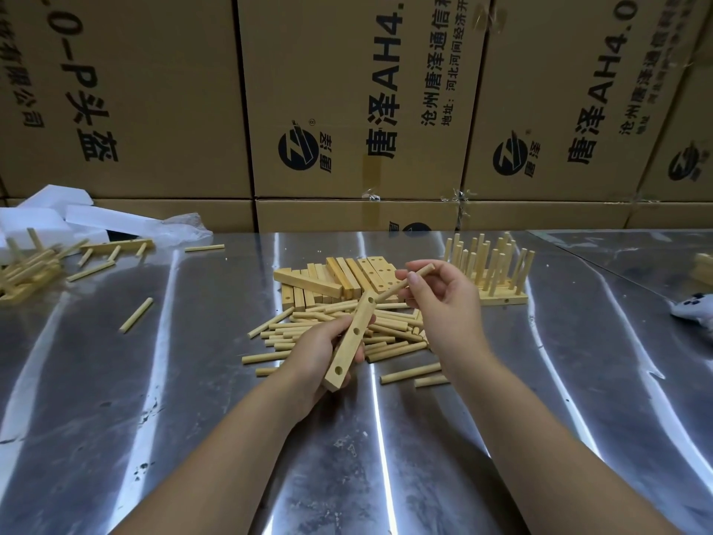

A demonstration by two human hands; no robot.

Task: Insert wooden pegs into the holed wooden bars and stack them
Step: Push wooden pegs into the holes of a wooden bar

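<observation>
In the frame centre, our left hand [320, 351] grips the bar [350, 339] while our right hand [440, 299] fingers pinch the peg [405, 283], its long axis aimed at the bar's top hole.

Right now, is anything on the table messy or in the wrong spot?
Yes. One lone peg lies far left of the main peg pile, another peg near the back, both strayed across the metal table. The upright pegs in the finished bars lean at uneven angles.
</observation>
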